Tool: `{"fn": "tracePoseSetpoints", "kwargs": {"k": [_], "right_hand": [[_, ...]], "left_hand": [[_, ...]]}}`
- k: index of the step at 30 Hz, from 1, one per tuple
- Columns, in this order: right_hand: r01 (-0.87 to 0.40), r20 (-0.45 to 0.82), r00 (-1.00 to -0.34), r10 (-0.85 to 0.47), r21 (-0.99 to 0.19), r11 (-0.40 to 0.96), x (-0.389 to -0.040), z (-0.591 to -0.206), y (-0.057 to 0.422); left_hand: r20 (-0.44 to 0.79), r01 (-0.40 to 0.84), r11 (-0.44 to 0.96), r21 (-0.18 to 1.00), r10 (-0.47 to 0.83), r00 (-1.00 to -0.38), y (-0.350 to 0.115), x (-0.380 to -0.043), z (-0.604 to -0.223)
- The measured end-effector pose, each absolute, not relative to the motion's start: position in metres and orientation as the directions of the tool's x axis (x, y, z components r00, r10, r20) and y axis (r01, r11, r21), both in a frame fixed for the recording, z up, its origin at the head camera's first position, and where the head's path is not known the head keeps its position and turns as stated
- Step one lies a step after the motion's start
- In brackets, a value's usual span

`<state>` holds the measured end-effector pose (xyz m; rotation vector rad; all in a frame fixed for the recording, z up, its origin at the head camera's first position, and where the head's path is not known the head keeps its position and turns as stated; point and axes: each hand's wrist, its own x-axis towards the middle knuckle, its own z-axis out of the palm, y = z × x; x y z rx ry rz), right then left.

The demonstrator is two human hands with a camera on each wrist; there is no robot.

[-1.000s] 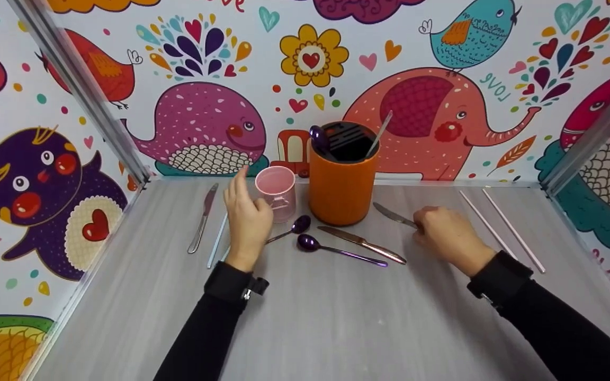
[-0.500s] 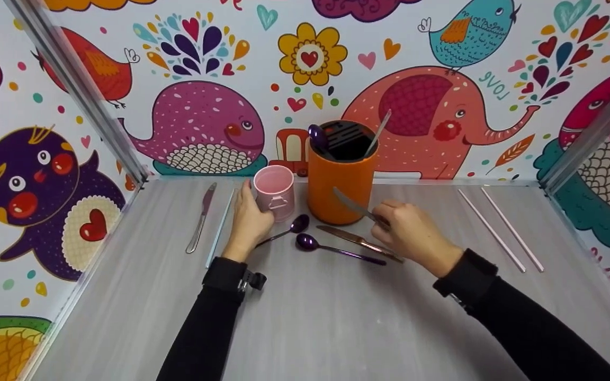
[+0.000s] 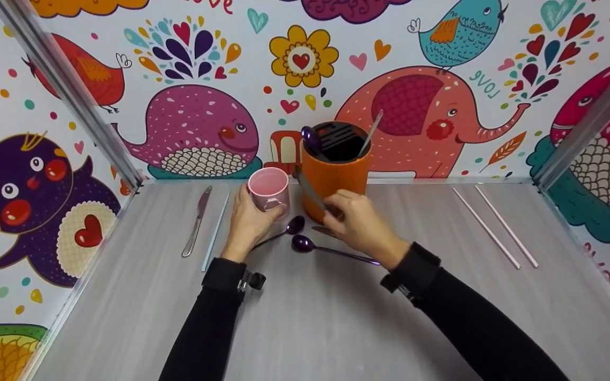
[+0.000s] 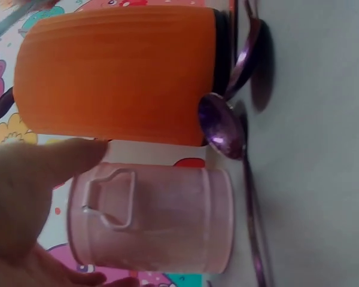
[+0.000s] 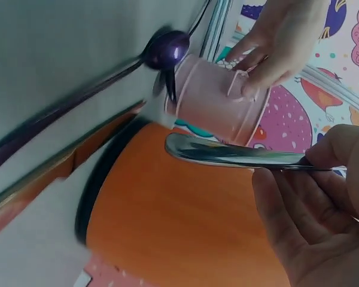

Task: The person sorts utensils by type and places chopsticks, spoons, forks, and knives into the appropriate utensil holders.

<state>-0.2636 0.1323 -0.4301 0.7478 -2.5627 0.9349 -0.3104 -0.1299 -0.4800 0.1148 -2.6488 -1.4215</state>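
My left hand is curved round the pink cup, its thumb near the small wire handle. The cup stands upright beside the orange utensil holder. In my right hand a silver table knife is pinched between thumb and fingers, its free end pointing toward the gap between cup and holder. Below it on the table lie one purple spoon, a second purple spoon and a copper-coloured knife, partly hidden by the right hand.
At the left lie another silver knife and a pale blue straw. Two pink straws lie at the right. A purple spoon and a clear stick poke out of the holder. Patterned walls enclose the table.
My right hand has carried the silver knife leftward in front of the orange holder, tilting it up toward the cup. My left hand has come down from beside the cup to close round it.
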Motion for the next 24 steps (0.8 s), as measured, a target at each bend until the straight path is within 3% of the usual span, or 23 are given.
{"fn": "tracePoseSetpoints", "kwargs": {"k": [7,15,24], "right_hand": [[-0.599,0.580,-0.780,-0.237,-0.580,0.552,-0.283,-0.423,0.105],[-0.602,0.645,-0.762,-0.058,-0.672,0.431,-0.296,-0.417,0.077],[-0.588,0.611,-0.789,-0.066,-0.718,0.372,-0.304,-0.425,0.051]], "left_hand": [[0.125,0.013,0.569,0.822,-0.157,-0.980,-0.126,-0.314,-0.485],[0.177,0.040,0.595,0.802,-0.173,-0.969,-0.123,-0.317,-0.489],[0.270,0.103,0.616,0.781,-0.184,-0.945,-0.125,-0.320,-0.498]]}}
